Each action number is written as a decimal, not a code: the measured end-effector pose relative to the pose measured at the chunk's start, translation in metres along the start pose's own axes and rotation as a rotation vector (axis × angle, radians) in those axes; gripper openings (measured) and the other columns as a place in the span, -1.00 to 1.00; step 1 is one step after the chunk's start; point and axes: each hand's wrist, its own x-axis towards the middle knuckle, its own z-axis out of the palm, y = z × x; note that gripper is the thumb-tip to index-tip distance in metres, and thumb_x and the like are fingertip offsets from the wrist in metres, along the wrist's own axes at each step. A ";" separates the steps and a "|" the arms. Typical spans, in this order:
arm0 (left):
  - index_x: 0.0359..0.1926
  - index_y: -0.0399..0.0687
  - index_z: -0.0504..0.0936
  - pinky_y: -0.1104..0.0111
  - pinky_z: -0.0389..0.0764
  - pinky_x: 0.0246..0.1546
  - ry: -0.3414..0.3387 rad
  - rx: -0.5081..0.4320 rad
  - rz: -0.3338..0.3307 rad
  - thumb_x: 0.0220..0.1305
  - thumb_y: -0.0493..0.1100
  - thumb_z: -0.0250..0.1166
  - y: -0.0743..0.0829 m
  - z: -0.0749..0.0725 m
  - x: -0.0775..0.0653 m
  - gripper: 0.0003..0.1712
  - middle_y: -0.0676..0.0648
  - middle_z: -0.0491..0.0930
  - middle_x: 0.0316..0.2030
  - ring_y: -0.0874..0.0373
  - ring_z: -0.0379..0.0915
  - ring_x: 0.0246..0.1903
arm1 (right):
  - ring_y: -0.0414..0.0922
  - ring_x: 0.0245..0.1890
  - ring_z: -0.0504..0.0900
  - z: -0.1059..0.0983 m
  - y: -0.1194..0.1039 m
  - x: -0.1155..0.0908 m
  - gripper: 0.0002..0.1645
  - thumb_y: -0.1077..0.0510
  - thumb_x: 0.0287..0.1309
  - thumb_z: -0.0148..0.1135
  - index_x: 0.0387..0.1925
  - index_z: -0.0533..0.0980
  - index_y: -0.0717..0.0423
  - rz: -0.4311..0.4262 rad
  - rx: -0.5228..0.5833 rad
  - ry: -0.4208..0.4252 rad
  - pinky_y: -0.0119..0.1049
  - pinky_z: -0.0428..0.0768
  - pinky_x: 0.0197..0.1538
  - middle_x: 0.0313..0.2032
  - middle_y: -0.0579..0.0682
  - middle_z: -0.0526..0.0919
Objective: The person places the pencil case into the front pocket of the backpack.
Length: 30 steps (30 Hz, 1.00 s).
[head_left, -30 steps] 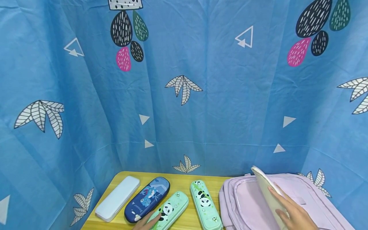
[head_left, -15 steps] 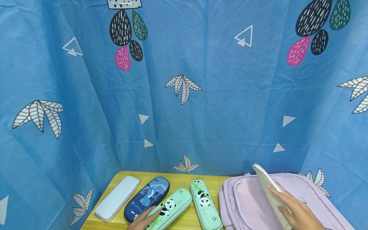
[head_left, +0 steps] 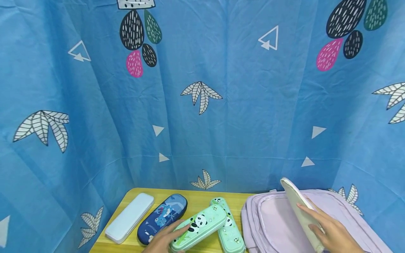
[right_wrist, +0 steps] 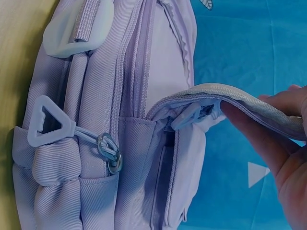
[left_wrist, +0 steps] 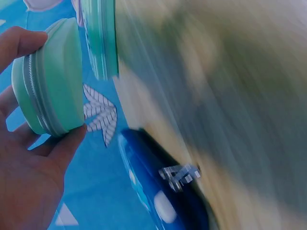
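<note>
My left hand (head_left: 162, 240) grips a mint-green zipped pencil case (head_left: 210, 219) with a panda print. In the left wrist view the thumb is on one side of the pencil case (left_wrist: 60, 91) and the fingers on the other. It is raised off the table, its far end overlapping a second panda pencil case (head_left: 232, 237) in the head view. On the right, my right hand (head_left: 335, 233) pinches the edge of the raised flap (head_left: 299, 207) of a lilac backpack (head_left: 273, 218). The right wrist view shows the backpack's open zip and a triangular zip pull (right_wrist: 50, 127).
A dark blue dinosaur pencil case (head_left: 161, 219) and a pale white-blue case (head_left: 129, 218) lie at the left of the yellow wooden table (head_left: 199, 196). A blue patterned curtain (head_left: 202, 140) hangs behind and at both sides.
My left hand has lifted the panda pencil case and carried it right, towards the second one. The right hand keeps its hold on the flap, which has shifted slightly to the right.
</note>
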 end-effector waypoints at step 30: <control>0.66 0.45 0.33 0.06 0.66 0.34 -0.129 0.015 0.316 0.51 0.15 0.42 0.048 0.042 0.076 -0.20 0.06 0.27 0.67 -0.04 0.37 0.56 | -0.89 0.39 0.01 -0.005 -0.003 -0.001 0.15 0.58 -0.30 0.63 0.44 0.59 -0.07 0.056 0.009 -0.008 -0.92 0.29 0.12 0.50 -0.74 0.06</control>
